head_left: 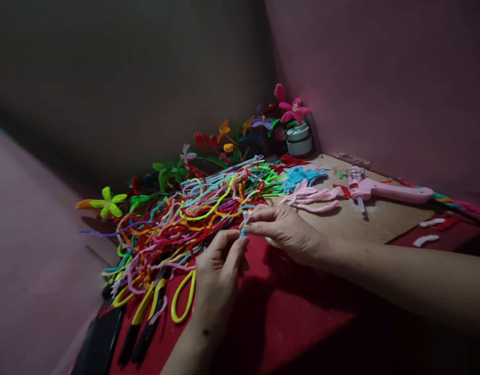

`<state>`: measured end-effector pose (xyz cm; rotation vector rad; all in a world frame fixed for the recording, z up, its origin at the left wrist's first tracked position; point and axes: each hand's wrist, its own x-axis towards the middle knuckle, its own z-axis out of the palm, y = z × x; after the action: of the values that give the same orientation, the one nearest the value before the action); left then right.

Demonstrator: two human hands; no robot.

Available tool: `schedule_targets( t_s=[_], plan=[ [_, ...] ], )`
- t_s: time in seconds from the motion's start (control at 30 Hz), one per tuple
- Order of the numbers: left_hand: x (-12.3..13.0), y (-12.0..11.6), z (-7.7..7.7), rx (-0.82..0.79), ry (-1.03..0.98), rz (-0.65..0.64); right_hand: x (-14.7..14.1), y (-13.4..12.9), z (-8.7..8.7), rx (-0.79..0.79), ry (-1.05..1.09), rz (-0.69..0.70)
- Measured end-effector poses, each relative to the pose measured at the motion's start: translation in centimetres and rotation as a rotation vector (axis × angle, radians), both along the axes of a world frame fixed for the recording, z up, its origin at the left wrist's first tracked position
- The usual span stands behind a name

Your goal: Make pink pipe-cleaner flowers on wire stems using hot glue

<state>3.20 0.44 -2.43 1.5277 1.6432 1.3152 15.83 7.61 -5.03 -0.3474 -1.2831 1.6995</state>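
In the head view, both my hands meet over the red tabletop (302, 307), at the front edge of a pile of colourful pipe cleaners (209, 203). My left hand (222, 260) is closed, its thumb and forefinger pinching the blue lower part of a small blue-and-white piece (246, 215). From the right, the fingers of my right hand (282, 229) are pinched on the white upper part of that same piece. Its exact make is too small to tell. Pale pink petal-shaped pipe cleaner pieces (310, 197) lie just beyond my right hand.
A pink glue gun (396, 190) lies on a brown board (341, 221) at right, near blue pipe cleaner pieces (302, 178). Pliers (144, 312) with yellow-and-black handles and a yellow loop (184, 297) lie at left. Fuzzy flowers (294, 110) and a pale round container (299, 139) stand behind.
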Motion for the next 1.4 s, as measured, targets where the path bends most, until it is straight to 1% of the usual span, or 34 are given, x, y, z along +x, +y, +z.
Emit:
schedule_targets(
  t_s=[0.07,0.1,0.17,0.23,0.3,0.37,0.47,0.6,0.67,0.73,0.8,0.83,0.9,1.0,1.03,1.07,1.13,1.2,1.27,1.33,1.4],
  plan=[
    [0.1,-0.3,-0.1,0.072,0.149,0.043,0.1,-0.1,0.2,0.067,-0.053,-0.053],
    [0.1,-0.3,0.0,0.075,0.160,0.041,0.2,-0.2,0.3,0.092,-0.081,-0.073],
    [-0.2,-0.4,0.1,0.007,0.052,-0.017,0.3,-0.4,0.6,0.123,-0.123,-0.107],
    [-0.5,-0.3,0.3,-0.108,-0.141,-0.109,0.3,-0.5,0.8,0.127,-0.135,-0.115],
    [-0.6,-0.1,0.6,-0.206,-0.325,-0.177,0.3,-0.6,0.9,0.098,-0.112,-0.090],
    [-0.6,0.0,0.8,-0.258,-0.446,-0.202,0.3,-0.5,0.7,0.033,-0.074,-0.048],
    [-0.7,0.1,0.9,-0.318,-0.566,-0.238,0.3,-0.4,0.5,-0.020,-0.020,-0.007],
    [-1.2,0.4,0.5,-0.440,-0.727,-0.394,0.2,-0.5,0.3,-0.007,0.055,0.059],
    [-1.6,0.6,0.2,-0.456,-0.779,-0.463,0.1,-0.7,0.4,-0.029,0.091,0.114],
    [-1.7,0.7,0.0,-0.444,-0.782,-0.493,0.0,-0.8,0.5,-0.101,0.127,0.157],
    [-1.6,0.7,0.0,-0.402,-0.698,-0.459,-0.1,-0.8,0.7,-0.197,0.156,0.159],
    [-1.4,0.5,0.0,-0.359,-0.615,-0.409,-0.1,-0.7,0.8,-0.237,0.166,0.146],
    [-0.8,0.2,0.1,-0.227,-0.400,-0.268,-0.1,-0.6,0.9,-0.286,0.172,0.104],
    [0.1,-0.4,0.3,0.003,-0.094,-0.044,-0.2,-0.5,0.9,-0.284,0.155,0.074],
    [0.3,-0.6,0.4,0.043,-0.038,-0.002,-0.1,-0.5,0.9,-0.269,0.145,0.080],
    [0.4,-0.6,0.5,0.056,-0.012,0.013,-0.1,-0.6,0.9,-0.249,0.132,0.092],
    [0.3,-0.6,0.6,0.003,-0.053,-0.032,0.0,-0.6,0.9,-0.195,0.098,0.114],
    [0.0,-0.4,0.8,-0.092,-0.174,-0.110,0.2,-0.6,1.0,-0.127,0.065,0.121],
    [-0.3,-0.3,0.9,-0.160,-0.327,-0.152,0.3,-0.6,1.1,-0.066,0.034,0.117],
    [-0.5,-0.2,0.9,-0.205,-0.470,-0.169,0.4,-0.6,1.3,-0.055,0.028,0.112],
    [-0.5,-0.1,0.9,-0.242,-0.576,-0.196,0.3,-0.6,1.2,-0.104,0.042,0.135]
  ],
)
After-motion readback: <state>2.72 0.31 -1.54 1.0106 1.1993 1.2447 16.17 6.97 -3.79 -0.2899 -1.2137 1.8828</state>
